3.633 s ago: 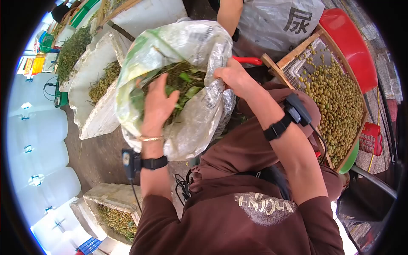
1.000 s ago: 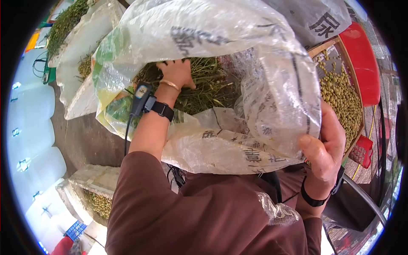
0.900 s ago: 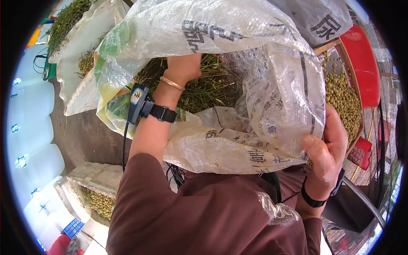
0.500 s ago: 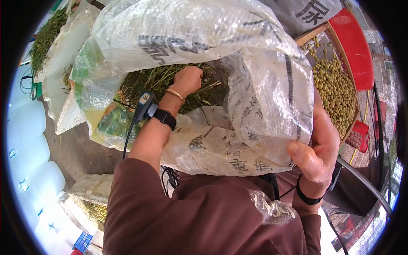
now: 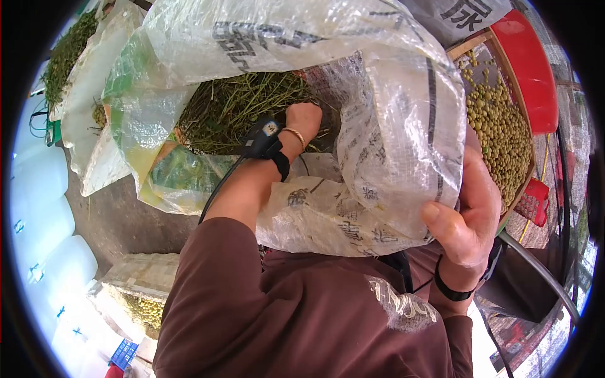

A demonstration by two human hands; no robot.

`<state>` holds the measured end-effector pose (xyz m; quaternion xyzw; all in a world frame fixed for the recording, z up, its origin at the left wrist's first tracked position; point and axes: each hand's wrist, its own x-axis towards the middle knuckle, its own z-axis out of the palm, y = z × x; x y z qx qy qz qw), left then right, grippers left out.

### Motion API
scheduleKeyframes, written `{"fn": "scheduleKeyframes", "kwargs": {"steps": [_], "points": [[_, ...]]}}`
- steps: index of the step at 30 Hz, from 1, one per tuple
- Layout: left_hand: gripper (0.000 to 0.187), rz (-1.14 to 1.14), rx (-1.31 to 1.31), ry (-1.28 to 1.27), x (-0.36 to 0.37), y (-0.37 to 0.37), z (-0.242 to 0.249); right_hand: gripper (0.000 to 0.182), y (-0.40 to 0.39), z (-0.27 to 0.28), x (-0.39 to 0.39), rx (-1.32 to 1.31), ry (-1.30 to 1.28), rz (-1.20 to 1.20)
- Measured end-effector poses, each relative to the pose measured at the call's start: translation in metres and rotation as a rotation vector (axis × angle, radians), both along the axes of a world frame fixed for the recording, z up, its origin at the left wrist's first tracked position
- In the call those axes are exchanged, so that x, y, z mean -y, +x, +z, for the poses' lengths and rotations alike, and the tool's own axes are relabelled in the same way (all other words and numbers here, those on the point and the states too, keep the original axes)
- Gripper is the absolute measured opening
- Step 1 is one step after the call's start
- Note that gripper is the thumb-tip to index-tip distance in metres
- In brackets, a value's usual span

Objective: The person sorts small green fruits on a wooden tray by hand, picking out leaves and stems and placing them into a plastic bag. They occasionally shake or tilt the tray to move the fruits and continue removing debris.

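A large translucent woven plastic sack (image 5: 403, 126) with dark printed characters lies open across my lap, its mouth facing up. My right hand (image 5: 469, 217) grips the sack's right edge, thumb in front and fingers behind the plastic. Inside the mouth, my left hand (image 5: 304, 121) is closed like a fist beside a heap of green stalks (image 5: 246, 107). Its fingertips are turned away, so whatever they hold is hidden. A bracelet and a strapped device (image 5: 265, 135) with a cable sit at the left wrist.
To the right, a wooden-framed tray (image 5: 529, 170) holds many small round yellow-green fruits (image 5: 498, 123), next to a red plastic stool or tub (image 5: 526, 69). White containers (image 5: 47, 214) line the left. Below them stands a foam box (image 5: 142, 277) with more fruits. A metal tube (image 5: 542, 277) curves at lower right.
My left hand has moved to the right inside the sack, off the stalks towards their right side, uncovering more of the heap. My right hand keeps its hold on the edge.
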<state>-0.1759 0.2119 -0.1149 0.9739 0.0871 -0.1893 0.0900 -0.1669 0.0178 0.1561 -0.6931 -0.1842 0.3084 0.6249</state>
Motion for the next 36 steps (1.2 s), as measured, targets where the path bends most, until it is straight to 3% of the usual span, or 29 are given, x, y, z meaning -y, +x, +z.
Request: {"fn": "scheduleKeyframes", "kwargs": {"steps": [3,5,6,7,13,20,22,23,26,27,28,30,36], "points": [[0.013,0.014,-0.106,0.039,0.005,0.014,-0.047,0.051,0.000,0.002,0.003,0.012,-0.053,0.012],[0.012,0.036,-0.021,0.003,0.002,0.009,-0.062,0.051,0.001,0.003,0.006,0.021,-0.076,0.014],[0.012,0.059,0.062,-0.033,-0.003,0.003,-0.063,0.051,0.001,0.002,0.007,0.016,-0.070,0.005],[0.011,0.022,0.262,-0.198,-0.011,-0.020,0.027,0.051,0.000,0.001,0.009,0.006,-0.063,-0.003],[0.017,0.214,0.119,-0.397,-0.035,-0.009,-0.019,0.053,-0.002,-0.011,0.009,-0.025,0.049,0.020],[0.025,0.329,0.088,-0.717,-0.053,-0.006,-0.056,0.058,-0.005,-0.009,0.006,-0.079,-0.008,-0.090],[0.027,0.545,-0.061,-0.961,-0.058,-0.009,-0.036,0.057,-0.001,-0.012,0.010,-0.047,-0.019,-0.068],[0.031,0.547,-0.137,-0.761,-0.065,-0.011,-0.043,0.057,-0.001,-0.013,0.011,-0.015,-0.024,-0.038],[0.031,0.440,-0.167,-0.569,-0.084,-0.011,-0.029,0.057,-0.005,-0.009,0.004,-0.069,0.003,-0.091],[0.039,0.259,-0.066,-0.459,-0.097,-0.016,-0.050,0.057,-0.005,-0.009,0.004,-0.068,0.002,-0.088],[0.039,0.262,-0.065,-0.460,-0.104,-0.019,-0.042,0.057,-0.005,-0.009,0.006,-0.063,-0.011,-0.086],[0.046,0.172,0.404,-0.520,-0.119,-0.022,-0.030,0.057,-0.005,-0.009,0.005,-0.055,-0.026,-0.077],[0.057,0.258,0.404,-0.267,-0.132,-0.022,-0.022,0.058,-0.006,-0.007,0.003,-0.050,-0.019,-0.105]]}}
